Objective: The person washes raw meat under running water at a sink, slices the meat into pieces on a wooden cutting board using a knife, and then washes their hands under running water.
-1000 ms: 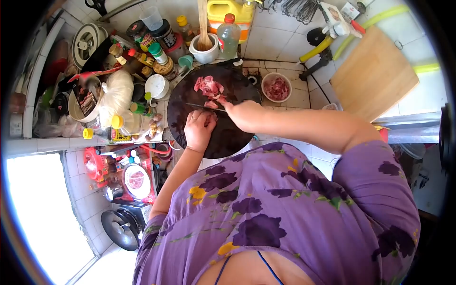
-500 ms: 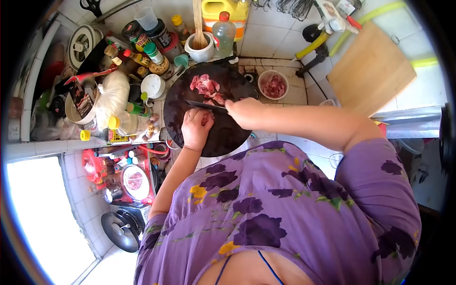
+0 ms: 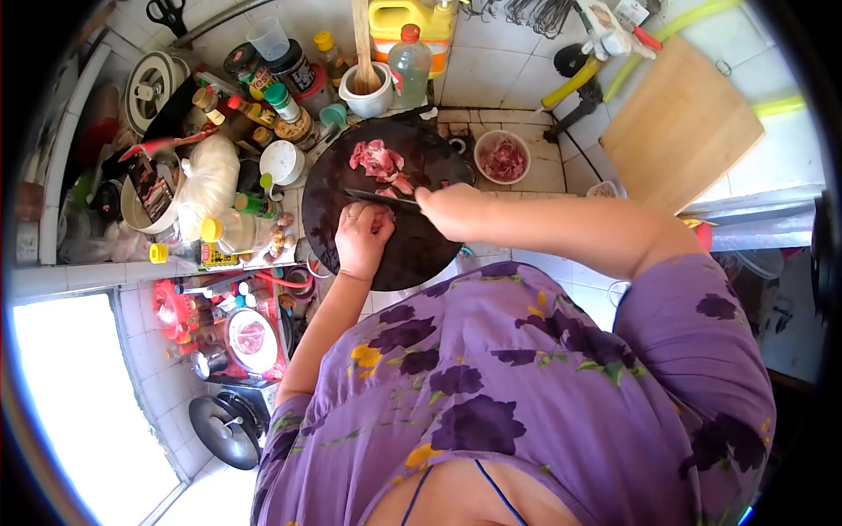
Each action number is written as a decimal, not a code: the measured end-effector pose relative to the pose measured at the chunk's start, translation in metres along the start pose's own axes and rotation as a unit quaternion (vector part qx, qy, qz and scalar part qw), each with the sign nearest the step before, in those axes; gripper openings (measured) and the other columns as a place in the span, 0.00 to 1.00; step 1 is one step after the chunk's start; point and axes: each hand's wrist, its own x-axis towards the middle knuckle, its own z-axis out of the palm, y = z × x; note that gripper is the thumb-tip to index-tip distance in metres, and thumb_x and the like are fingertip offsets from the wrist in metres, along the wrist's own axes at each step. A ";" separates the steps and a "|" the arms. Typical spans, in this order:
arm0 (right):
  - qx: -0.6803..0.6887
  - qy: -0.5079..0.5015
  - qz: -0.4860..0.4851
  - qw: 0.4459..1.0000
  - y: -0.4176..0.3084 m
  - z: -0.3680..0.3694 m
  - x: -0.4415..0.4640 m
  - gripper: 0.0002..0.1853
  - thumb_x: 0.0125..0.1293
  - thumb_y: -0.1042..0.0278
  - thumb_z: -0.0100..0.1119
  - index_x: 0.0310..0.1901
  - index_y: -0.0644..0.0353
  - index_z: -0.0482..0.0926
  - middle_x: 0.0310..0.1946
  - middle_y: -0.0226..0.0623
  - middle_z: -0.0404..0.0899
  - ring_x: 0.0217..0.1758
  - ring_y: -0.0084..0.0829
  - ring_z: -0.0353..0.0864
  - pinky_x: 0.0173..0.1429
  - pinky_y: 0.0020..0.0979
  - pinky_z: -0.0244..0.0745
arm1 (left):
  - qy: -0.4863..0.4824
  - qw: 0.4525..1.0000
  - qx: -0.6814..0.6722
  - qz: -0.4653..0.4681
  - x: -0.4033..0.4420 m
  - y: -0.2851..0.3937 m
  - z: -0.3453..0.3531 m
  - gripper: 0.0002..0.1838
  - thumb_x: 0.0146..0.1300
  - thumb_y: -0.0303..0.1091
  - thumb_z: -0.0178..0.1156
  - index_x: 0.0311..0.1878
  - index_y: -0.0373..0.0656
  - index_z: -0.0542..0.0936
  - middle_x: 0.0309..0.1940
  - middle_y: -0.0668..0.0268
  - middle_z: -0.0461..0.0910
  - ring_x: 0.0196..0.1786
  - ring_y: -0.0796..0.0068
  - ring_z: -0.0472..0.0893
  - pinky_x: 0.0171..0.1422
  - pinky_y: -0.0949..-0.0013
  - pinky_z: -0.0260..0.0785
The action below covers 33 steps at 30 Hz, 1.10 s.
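Everything here sits by the round dark chopping board on the bench. On the board's left half, the left grip is curled over a small meat piece, gripping it against the surface. The piece looks raw and wet, so I'd judge it light, limp and slippery; it is best pinned from above with tucked fingertips, close to the edge being cut. Just beyond that grip lies the meat pile, on the board's far side, soft and loose, easier scooped from beneath than pinched. The cleaver-like knife crosses the board between the two, its blade close to the left fingers; it seems stiff and fairly weighty, safe only by the handle. The right grip is closed around that handle, which it hides. Right of the board stands a bowl of cut meat, best taken by its rim.
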 end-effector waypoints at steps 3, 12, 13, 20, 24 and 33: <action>0.003 0.053 -0.005 0.999 -0.006 0.005 0.009 0.12 0.65 0.69 0.48 0.46 0.69 0.69 0.24 0.51 0.80 0.27 0.51 0.83 0.30 0.51 0.76 | -0.003 1.000 -0.003 0.024 0.003 -0.001 -0.001 0.09 0.46 0.31 0.69 0.30 0.44 0.79 0.31 0.65 0.78 0.38 0.58 0.78 0.43 0.60 0.73; 0.035 0.033 -0.029 0.998 -0.027 -0.020 0.025 0.14 0.62 0.69 0.49 0.46 0.70 0.72 0.30 0.55 0.82 0.37 0.55 0.84 0.39 0.51 0.79 | -0.022 1.000 -0.011 0.016 0.003 0.001 -0.004 0.09 0.46 0.30 0.69 0.30 0.43 0.78 0.30 0.64 0.77 0.38 0.58 0.77 0.44 0.60 0.73; 0.021 0.014 -0.001 1.000 -0.012 -0.004 0.018 0.16 0.63 0.71 0.48 0.50 0.71 0.70 0.30 0.55 0.82 0.36 0.54 0.84 0.39 0.50 0.79 | -0.013 1.000 -0.001 0.012 0.003 0.001 -0.003 0.08 0.47 0.29 0.68 0.29 0.43 0.78 0.30 0.64 0.77 0.38 0.58 0.77 0.44 0.60 0.73; 0.020 0.085 -0.077 0.993 0.020 0.004 0.009 0.13 0.69 0.63 0.52 0.40 0.67 0.68 0.20 0.50 0.77 0.25 0.54 0.79 0.29 0.51 0.72 | 0.024 0.999 0.021 0.021 0.011 0.012 -0.012 0.12 0.50 0.31 0.67 0.38 0.41 0.78 0.39 0.59 0.77 0.44 0.55 0.76 0.51 0.57 0.71; 0.013 0.139 -0.013 0.990 0.017 -0.010 0.013 0.12 0.68 0.65 0.51 0.41 0.68 0.69 0.23 0.51 0.79 0.28 0.53 0.81 0.33 0.49 0.75 | 0.030 0.998 0.046 -0.004 0.007 0.005 -0.022 0.19 0.53 0.34 0.69 0.47 0.38 0.77 0.47 0.56 0.77 0.49 0.53 0.77 0.57 0.56 0.69; 0.070 0.172 -0.030 0.982 0.013 -0.009 -0.014 0.12 0.69 0.64 0.53 0.40 0.66 0.67 0.23 0.52 0.77 0.28 0.56 0.79 0.32 0.52 0.72 | -0.115 0.986 0.077 -0.095 0.002 -0.012 -0.029 0.17 0.53 0.38 0.70 0.40 0.41 0.77 0.39 0.56 0.80 0.41 0.52 0.79 0.47 0.56 0.72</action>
